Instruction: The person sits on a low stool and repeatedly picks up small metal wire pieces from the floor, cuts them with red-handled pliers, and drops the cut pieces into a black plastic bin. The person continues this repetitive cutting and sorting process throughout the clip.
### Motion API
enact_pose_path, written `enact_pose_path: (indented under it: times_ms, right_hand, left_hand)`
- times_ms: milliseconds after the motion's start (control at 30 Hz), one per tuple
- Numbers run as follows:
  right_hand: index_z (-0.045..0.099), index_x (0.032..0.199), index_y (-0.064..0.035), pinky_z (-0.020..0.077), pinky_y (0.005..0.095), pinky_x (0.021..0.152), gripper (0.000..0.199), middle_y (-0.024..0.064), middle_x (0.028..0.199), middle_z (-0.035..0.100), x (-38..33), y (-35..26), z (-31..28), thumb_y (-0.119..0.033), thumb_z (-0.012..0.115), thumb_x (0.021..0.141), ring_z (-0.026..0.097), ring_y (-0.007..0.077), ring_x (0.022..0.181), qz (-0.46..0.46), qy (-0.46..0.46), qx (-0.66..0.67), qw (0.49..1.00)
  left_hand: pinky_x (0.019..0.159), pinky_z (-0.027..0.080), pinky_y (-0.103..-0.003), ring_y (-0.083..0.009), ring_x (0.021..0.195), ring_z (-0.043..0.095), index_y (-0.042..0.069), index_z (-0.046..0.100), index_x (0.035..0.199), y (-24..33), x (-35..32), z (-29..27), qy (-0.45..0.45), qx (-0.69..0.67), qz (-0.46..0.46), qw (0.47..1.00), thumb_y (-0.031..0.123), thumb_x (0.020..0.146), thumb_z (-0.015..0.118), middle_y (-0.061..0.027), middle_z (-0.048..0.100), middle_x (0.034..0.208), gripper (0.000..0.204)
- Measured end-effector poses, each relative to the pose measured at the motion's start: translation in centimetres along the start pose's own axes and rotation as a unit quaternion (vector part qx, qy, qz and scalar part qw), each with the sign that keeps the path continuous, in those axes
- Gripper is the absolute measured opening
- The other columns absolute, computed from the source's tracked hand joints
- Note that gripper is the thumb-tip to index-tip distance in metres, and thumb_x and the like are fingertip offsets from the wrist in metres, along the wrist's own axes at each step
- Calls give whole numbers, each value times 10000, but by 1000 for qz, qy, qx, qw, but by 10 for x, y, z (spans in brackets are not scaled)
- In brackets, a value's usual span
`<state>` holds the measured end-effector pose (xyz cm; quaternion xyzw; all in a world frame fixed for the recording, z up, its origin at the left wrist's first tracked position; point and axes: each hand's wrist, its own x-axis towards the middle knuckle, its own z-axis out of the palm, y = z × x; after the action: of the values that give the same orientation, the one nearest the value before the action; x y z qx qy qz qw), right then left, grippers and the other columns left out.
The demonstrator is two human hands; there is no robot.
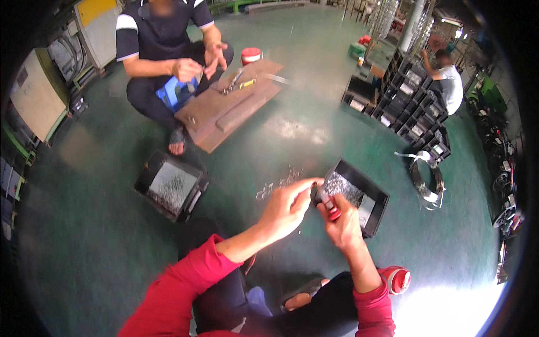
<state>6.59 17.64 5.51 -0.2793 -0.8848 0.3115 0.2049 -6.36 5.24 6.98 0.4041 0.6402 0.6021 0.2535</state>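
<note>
My right hand (pixel 343 226) is wrapped round a pair of pliers with red handles (pixel 331 210), their metal jaws pointing up and to the left. Close to those jaws, my left hand (pixel 287 206) has its thumb and forefinger pinched together. Whatever lies between these fingertips is too small to make out. Just beyond and to the right of my hands stands a black bin (pixel 382 209) holding many small metal pieces (pixel 343 190). More small metal bits (pixel 275 187) lie scattered on the green floor, left of that bin.
A second black bin (pixel 200 194) with small dark pieces stands to the left. Opposite sits a person (pixel 160 42) behind brown boards (pixel 224 109) with tools. At far right are stacked black crates (pixel 407 98), a wire coil (pixel 425 181) and another person. A red-and-white container (pixel 398 280) stands by my right knee.
</note>
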Motion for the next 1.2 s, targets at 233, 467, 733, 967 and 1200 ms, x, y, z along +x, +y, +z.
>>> enact_pose_path:
  times_ms: [233, 467, 733, 967, 1200]
  right_hand:
    - [613, 965, -16, 507, 450, 687, 290, 236, 823, 650, 4, 2, -19, -250, 714, 828, 638, 426, 841, 32, -85, 9, 996]
    - [585, 1068, -3, 485, 434, 732, 303, 207, 913, 645, -6, 15, -32, -169, 689, 837, 628, 377, 868, -38, -155, 15, 987]
    - [557, 1161, 25, 451, 281, 844, 301, 38, 921, 621, -7, 7, -36, -171, 615, 941, 581, 116, 875, 114, -370, 279, 879]
    - [526, 1255, 43, 454, 301, 920, 465, 83, 1047, 636, -6, 1, -28, -293, 613, 945, 594, 150, 995, 145, -385, 368, 834]
    - [495, 1294, 52, 453, 341, 957, 577, 108, 1101, 627, 0, 1, -26, -376, 621, 928, 599, 192, 1038, 186, -368, 411, 813]
  left_hand:
    - [529, 435, -241, -58, 564, 495, 93, 615, 1229, 6, 15, -18, -97, 18, 33, 995, 82, 965, 486, -13, 595, 678, 293]
    - [615, 466, -222, -66, 686, 545, 115, 716, 1093, -17, 19, -29, -131, 153, 105, 974, 68, 917, 601, 11, 578, 776, 215]
    - [660, 509, -238, -114, 805, 641, 22, 663, 1104, -16, 38, -35, 56, -208, -60, 975, 106, 911, 627, -51, 681, 1020, 214]
    - [775, 557, -304, -218, 939, 680, 6, 647, 1114, -14, 36, -22, 60, -246, -25, 967, 92, 930, 598, -89, 679, 1028, 208]
    - [832, 558, -326, -222, 960, 674, 13, 663, 1097, -13, 34, -9, 55, -243, 31, 968, 58, 930, 595, -96, 668, 1048, 186]
